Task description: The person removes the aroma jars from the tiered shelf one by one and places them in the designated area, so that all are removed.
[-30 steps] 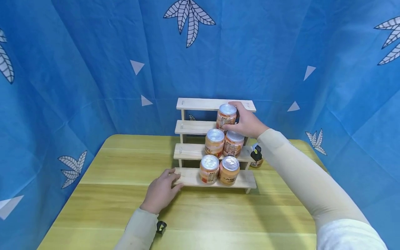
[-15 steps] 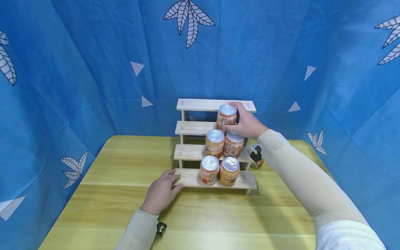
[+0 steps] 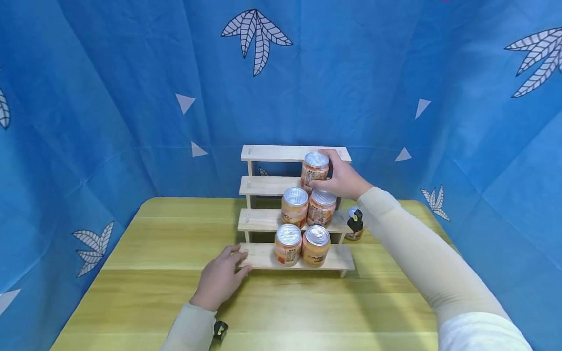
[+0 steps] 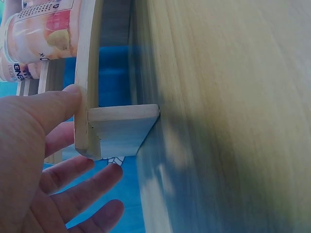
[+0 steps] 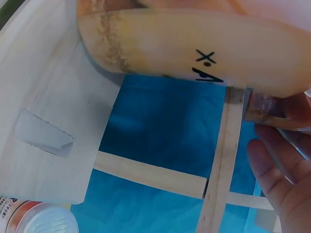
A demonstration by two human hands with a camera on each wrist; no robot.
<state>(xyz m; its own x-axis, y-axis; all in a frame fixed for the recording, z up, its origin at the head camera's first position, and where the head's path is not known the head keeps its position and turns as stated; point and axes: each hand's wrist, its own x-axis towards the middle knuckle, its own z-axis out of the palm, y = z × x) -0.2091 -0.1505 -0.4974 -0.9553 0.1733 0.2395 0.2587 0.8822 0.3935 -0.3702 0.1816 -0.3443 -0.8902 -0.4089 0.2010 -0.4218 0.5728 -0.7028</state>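
A stepped wooden shelf (image 3: 263, 250) stands on the table, several orange fruit cans with silver lids on its steps. My right hand (image 3: 342, 176) grips the fruit can (image 3: 312, 171) on the second step from the top, thumb in front, fingers behind. In the right wrist view, fingertips (image 5: 265, 160) show at the right, beside that can. My left hand (image 3: 219, 278) holds the left end of the bottom step; in the left wrist view its thumb (image 4: 63, 99) presses the step's edge, index finger behind, other fingers spread. Two cans (image 3: 288, 246) sit on the bottom step, two (image 3: 294, 208) on the one above.
Another can (image 3: 353, 231) stands on the table right of the shelf, partly hidden by the right wrist's black camera (image 3: 354, 220). A blue curtain (image 3: 145, 87) with leaf prints hangs behind and around the wooden table (image 3: 167, 243).
The head view has shifted slightly, so the whole scene sits a little lower and to the left. Both hands keep their places on the can and the shelf.
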